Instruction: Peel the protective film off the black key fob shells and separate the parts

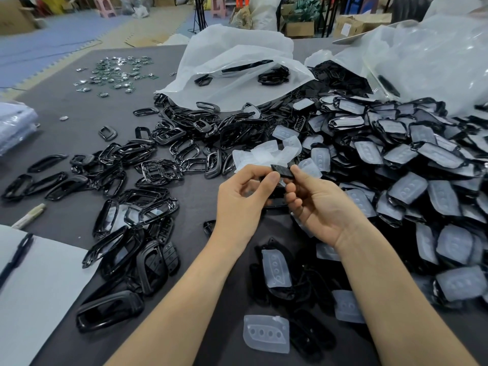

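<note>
Both hands meet over the middle of the dark table. My left hand (241,199) and my right hand (315,204) pinch one small black key fob shell (283,171) between fingertips, held above the surface. A bit of clear film shows under the shell near my right fingers. To the right lies a big heap of black shells still covered with milky film (406,159). On the left lie several bare black shell frames (148,159). Loose peeled film pieces (272,151) are piled just beyond my hands.
Open white plastic bags (237,64) with black parts sit at the back. A patch of small metal and green parts (116,75) lies far left. A white sheet with a black pen (15,256) covers the near left corner. A film piece (266,332) lies near front.
</note>
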{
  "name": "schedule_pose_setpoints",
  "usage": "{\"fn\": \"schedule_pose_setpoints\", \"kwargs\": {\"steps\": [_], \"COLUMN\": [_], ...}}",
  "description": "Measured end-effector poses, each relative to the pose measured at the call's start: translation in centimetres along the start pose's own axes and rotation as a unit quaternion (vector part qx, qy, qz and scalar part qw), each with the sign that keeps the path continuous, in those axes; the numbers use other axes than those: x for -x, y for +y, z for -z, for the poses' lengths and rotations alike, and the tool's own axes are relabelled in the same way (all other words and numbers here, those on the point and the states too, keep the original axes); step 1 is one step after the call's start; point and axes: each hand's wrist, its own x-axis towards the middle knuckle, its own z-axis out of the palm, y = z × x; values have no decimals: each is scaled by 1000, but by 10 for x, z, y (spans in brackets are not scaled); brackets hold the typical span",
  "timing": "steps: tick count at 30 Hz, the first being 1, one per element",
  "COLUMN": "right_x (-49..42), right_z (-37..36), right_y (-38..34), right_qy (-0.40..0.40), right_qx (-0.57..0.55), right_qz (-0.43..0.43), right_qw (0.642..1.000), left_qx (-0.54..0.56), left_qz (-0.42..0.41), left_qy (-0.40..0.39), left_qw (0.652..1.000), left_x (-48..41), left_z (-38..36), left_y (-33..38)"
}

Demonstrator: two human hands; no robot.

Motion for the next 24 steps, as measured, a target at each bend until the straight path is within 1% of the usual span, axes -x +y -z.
{"fn": "schedule_pose_setpoints", "kwargs": {"steps": [4, 9, 13, 18, 21, 24], "right_x": [0, 0, 0, 0, 0, 3], "right_z": [0, -1, -1, 2, 5, 6], "right_y": [2, 2, 3, 3, 0, 1], "right_qy": [-12, -14, -24, -43, -50, -65], "right_qx": [8, 6, 11, 22, 77, 195], "right_qz": [13, 27, 72, 104, 135, 156], "right_qw": [1000, 1000, 997, 993, 987, 966], "left_qx": [-25, -36, -42, -36, -32, -29], "left_qz": [-20, -15, -14, -7, 0, 7], "left_qy": [2, 11, 20, 20, 31, 33], "left_qw": [999, 999, 999, 999, 999, 999], "left_x": [1, 0, 0, -1, -2, -2], "left_z": [0, 0, 1, 1, 2, 3], "left_y": [1, 0, -1, -1, -2, -3]}}
